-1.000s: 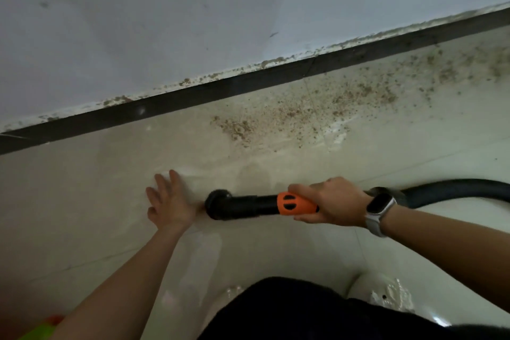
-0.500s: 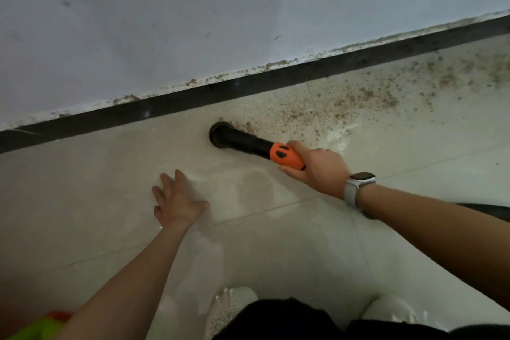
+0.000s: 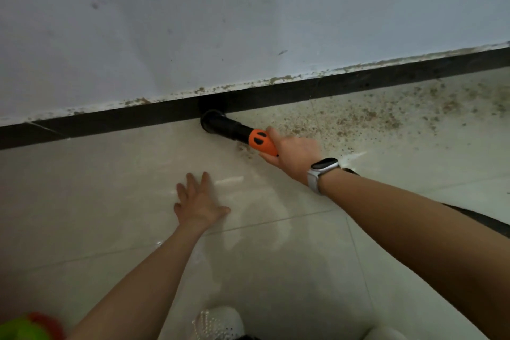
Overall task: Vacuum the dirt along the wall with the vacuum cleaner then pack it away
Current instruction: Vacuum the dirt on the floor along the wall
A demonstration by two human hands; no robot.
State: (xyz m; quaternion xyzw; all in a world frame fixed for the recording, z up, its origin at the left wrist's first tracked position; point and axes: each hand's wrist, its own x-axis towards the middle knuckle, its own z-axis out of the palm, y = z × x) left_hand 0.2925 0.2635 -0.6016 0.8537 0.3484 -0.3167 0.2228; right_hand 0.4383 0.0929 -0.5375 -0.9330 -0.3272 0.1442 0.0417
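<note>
My right hand [image 3: 294,156] grips the orange handle [image 3: 262,142] of the black vacuum nozzle [image 3: 220,124]. The nozzle mouth touches the floor right against the dark skirting [image 3: 110,119] at the foot of the white wall. Brown dirt [image 3: 358,119] lies scattered on the pale tiles to the right of the nozzle, along the skirting. A small patch of dirt sits just under the handle. The black hose [image 3: 474,218] runs off behind my right forearm to the right edge. My left hand [image 3: 198,203] rests flat on the tile, fingers spread, nearer me than the nozzle.
Dirt specks also sit on top of the skirting ledge [image 3: 276,81]. A white shoe [image 3: 218,323] shows at the bottom centre. A blurred green and red object [image 3: 24,328] lies at the bottom left corner.
My right hand has pushed the nozzle away from me, from beside my left hand up to the skirting. The dirt patch left of the handle is gone. My left hand has stayed put.
</note>
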